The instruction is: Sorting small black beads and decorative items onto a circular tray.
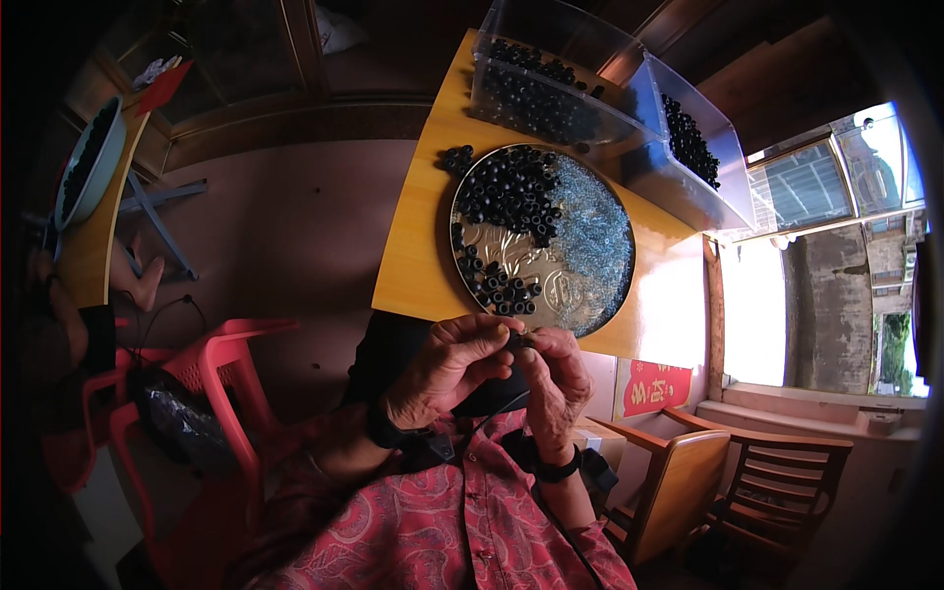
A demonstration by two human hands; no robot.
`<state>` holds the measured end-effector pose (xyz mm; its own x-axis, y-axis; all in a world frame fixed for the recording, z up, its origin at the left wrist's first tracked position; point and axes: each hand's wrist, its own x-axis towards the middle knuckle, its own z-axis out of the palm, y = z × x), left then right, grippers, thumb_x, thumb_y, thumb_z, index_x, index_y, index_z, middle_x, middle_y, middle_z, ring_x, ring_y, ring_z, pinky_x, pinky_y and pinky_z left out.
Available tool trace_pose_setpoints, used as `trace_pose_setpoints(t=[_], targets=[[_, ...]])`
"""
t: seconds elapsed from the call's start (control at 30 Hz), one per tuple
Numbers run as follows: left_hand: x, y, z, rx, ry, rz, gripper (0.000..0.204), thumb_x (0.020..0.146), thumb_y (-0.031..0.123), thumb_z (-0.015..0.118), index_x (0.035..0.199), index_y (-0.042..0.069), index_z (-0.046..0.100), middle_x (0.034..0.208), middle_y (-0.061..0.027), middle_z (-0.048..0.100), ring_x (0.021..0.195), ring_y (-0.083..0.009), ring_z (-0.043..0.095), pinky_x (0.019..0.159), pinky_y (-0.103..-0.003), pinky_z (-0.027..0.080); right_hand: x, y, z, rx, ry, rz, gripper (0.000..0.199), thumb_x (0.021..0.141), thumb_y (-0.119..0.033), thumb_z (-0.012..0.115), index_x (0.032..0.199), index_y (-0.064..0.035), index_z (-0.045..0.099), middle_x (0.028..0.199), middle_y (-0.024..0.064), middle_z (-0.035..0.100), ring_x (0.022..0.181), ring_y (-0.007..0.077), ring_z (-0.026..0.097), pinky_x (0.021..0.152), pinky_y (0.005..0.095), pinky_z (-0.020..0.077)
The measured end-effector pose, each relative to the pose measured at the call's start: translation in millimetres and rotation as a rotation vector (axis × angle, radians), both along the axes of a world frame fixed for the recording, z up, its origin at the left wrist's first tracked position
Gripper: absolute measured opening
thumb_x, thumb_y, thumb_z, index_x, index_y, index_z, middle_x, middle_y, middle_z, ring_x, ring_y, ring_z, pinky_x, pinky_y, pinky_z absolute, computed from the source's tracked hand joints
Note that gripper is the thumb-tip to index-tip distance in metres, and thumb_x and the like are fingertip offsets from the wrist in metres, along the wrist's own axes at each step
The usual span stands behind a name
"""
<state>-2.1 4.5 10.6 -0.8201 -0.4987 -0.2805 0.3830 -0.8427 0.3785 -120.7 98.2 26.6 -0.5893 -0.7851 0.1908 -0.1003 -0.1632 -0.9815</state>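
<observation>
My left hand (447,366) and my right hand (558,385) meet in front of my chest, just off the table's near edge. Both are closed, pinching one small dark piece (516,340) between thumbs and fingertips. Fingers cover most of it; it resembles the black pieces on the tray. Just beyond my hands lies a round metal tray (511,258) with a raised pattern. Short hollow black cylinders (506,192) are heaped on its left side, with a smaller group at its near left. Tiny clear bluish pieces (595,236) cover its right side.
Clear plastic bins (551,108) of black pieces stand at the table's (408,265) far side. Several loose black pieces (455,158) lie left of the tray. Red plastic chairs (231,393) are at left, wooden chairs (693,482) at right. Another person's bare foot (147,285) shows at far left.
</observation>
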Motion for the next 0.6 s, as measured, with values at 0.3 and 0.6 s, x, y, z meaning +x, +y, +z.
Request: trace_pose_setpoints(t=[0.3, 0.6], targets=[[2.2, 1.9, 4.7, -0.017, -0.044, 0.009, 0.022, 0.094, 0.013, 0.061, 0.113, 0.001, 0.065, 0.088, -0.0027, 0.067, 0.076, -0.0088, 0.064, 0.069, -0.022, 0.056, 0.4, 0.2, 1.3, 0.004, 0.044, -0.005, 0.014, 0.084, 0.003, 0.068, 0.098, 0.0019, 0.065, 0.1, 0.0075, 0.059, 0.089, 0.0142, 0.057, 0.078, 0.0254, 0.0463], [6.0, 7.1, 7.2, -0.01, -0.019, 0.016, 0.021, 0.094, 0.012, 0.062, 0.111, 0.001, 0.066, 0.09, -0.0047, 0.069, 0.077, -0.0096, 0.066, 0.068, -0.022, 0.057, 1.4, 2.0, 7.5, 0.04, 0.233, -0.042, 0.014, 0.08, 0.002, 0.067, 0.093, 0.0007, 0.063, 0.092, 0.0086, 0.061, 0.082, 0.0166, 0.059, 0.072, 0.0276, 0.0479]])
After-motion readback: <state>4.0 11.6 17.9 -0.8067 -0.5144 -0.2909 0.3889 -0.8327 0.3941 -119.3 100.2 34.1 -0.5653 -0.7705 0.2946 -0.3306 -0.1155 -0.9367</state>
